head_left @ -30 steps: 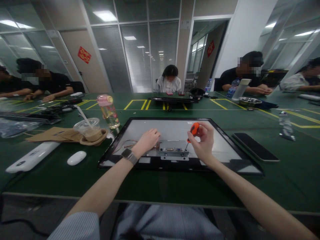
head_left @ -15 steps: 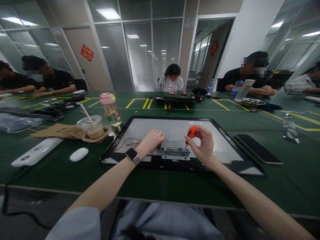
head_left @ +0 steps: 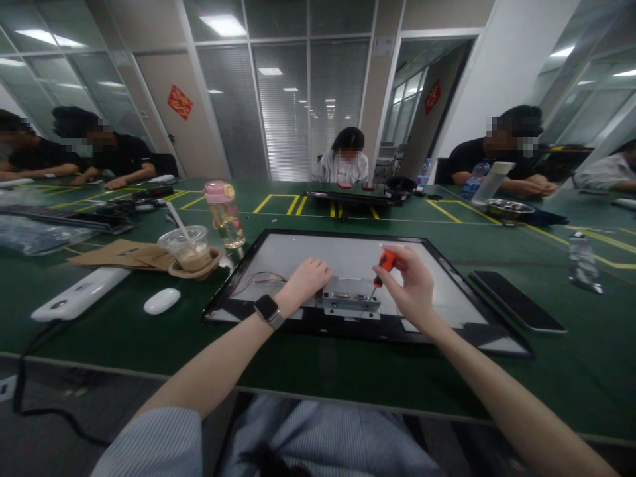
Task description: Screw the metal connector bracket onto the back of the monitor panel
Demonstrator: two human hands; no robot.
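Observation:
A flat display panel (head_left: 288, 250) with a black frame lies back side up before me. Near its front edge sits a silver metal bracket (head_left: 344, 305) with video ports along its near side. My left hand (head_left: 309, 281), with a watch on the wrist, has its fingers curled together on the bracket's left end; the fingertips are partly hidden. In my right hand (head_left: 415, 285) is an orange and black screwdriver (head_left: 386, 262), pinched by the handle. Its thin shaft slants down to the right part of the bracket's port face. Thin wires (head_left: 258, 277) lie on the panel's left side.
To the left are a drink cup (head_left: 186, 246) in a cardboard holder, a pink-lidded bottle (head_left: 226, 215), a white case (head_left: 162, 301) and a white power strip (head_left: 82, 295). A black phone (head_left: 517, 300) lies right of the panel. Several people sit across the table.
The screwdriver handle has tilted further right, and more of its black neck shows. My left hand stays on the bracket. The whole view has shifted slightly.

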